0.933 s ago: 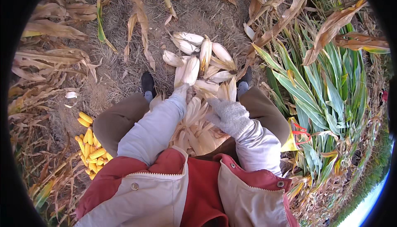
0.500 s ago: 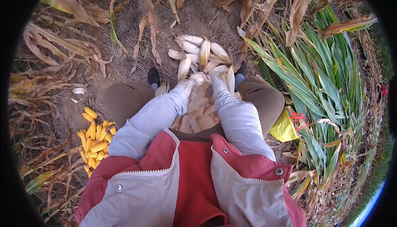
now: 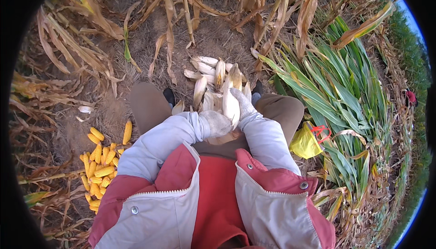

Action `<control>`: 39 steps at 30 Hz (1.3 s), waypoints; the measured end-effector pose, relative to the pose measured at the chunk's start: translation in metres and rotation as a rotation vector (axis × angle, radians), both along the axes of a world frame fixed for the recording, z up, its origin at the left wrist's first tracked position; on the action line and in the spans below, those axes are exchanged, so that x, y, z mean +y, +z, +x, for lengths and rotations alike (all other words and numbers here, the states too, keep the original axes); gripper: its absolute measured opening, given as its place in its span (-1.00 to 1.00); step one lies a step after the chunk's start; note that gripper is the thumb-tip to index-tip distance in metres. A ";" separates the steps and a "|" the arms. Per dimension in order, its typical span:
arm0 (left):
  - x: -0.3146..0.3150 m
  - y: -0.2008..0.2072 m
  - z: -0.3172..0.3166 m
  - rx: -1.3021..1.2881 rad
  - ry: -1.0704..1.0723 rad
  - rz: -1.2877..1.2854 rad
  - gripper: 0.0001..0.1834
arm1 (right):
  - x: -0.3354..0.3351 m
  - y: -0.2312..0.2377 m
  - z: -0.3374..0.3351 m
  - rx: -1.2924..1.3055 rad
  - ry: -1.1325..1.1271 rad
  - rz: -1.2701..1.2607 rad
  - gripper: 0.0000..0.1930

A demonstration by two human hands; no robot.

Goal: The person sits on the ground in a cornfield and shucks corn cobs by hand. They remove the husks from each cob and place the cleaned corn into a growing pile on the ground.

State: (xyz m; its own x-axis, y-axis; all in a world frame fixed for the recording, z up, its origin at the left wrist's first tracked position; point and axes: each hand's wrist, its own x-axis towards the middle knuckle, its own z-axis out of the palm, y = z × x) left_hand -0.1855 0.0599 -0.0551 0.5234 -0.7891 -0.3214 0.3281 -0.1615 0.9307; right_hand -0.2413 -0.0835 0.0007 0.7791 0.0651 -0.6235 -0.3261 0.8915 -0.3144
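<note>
An unhusked ear of corn [image 3: 232,95], wrapped in pale dry husk with a browned tip, is upright in the picture between my hands. My right hand [image 3: 244,103], gloved in off-white, grips its right side. Against its lower end my left hand [image 3: 217,123], in the same kind of glove, is closed; its fingertips are partly hidden. Just beyond lies a small heap of unhusked ears [image 3: 207,69], between my feet. Loose pale husks [image 3: 222,138] show under my hands, near my lap.
Bare yellow cobs [image 3: 101,165] are piled on the soil at my left. A yellow bag [image 3: 305,141] with red handles lies by my right knee, beside a broad heap of green corn leaves [image 3: 347,90]. Dry stalks [image 3: 185,10] stand ahead. A white scrap [image 3: 85,109] lies at far left.
Both hands have drawn back from the heap toward me, bringing an unhusked ear up between them. A bare cob now shows at the upper right of the yellow pile. The view has shifted slightly.
</note>
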 end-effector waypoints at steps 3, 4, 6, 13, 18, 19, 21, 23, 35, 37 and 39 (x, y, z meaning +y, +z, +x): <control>0.012 -0.014 -0.003 -0.288 -0.175 0.131 -0.79 | 0.000 -0.009 -0.013 -0.057 0.042 -0.261 -0.60; 0.021 -0.019 0.000 -0.432 -0.267 0.200 -0.79 | 0.003 -0.005 -0.014 -0.078 0.058 -0.383 -0.60; 0.031 -0.031 0.007 -0.822 -0.464 0.249 -0.79 | 0.003 -0.003 -0.020 -0.183 -0.004 -0.498 -0.58; 0.012 0.022 0.048 -0.208 0.169 -0.057 -0.75 | 0.007 -0.023 -0.040 -0.360 -0.073 -0.700 -0.50; -0.004 0.061 0.053 -0.337 0.233 -0.045 -0.78 | 0.025 -0.028 -0.025 -0.403 -0.044 -0.786 -0.50; -0.008 0.048 0.065 -0.360 0.282 -0.072 -0.80 | 0.025 -0.026 -0.016 -0.423 -0.059 -0.812 -0.50; -0.008 0.027 0.083 -0.470 0.261 -0.108 -0.85 | 0.022 -0.042 -0.008 -0.372 -0.062 -0.564 -0.46; -0.013 0.031 0.066 -0.383 0.258 -0.080 -0.85 | 0.012 -0.068 -0.014 -0.330 -0.062 -0.443 -0.38; -0.034 0.073 0.038 0.171 0.307 -0.436 -0.84 | -0.036 -0.044 -0.005 -0.251 -0.504 -0.059 -0.44; -0.020 0.046 0.045 -0.229 0.110 -0.145 -0.78 | -0.061 -0.039 -0.003 -0.144 -0.641 -0.093 -0.34; -0.002 -0.025 0.051 -0.639 -0.120 0.199 -0.67 | -0.080 -0.039 0.001 -0.234 -0.726 -0.106 -0.31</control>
State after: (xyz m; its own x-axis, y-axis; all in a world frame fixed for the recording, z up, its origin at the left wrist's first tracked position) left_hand -0.1342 0.0581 -0.0797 0.5712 -0.8115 -0.1235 -0.3070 -0.3507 0.8847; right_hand -0.2402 -0.1633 -0.0385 0.7157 -0.5642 -0.4116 0.4151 0.8176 -0.3989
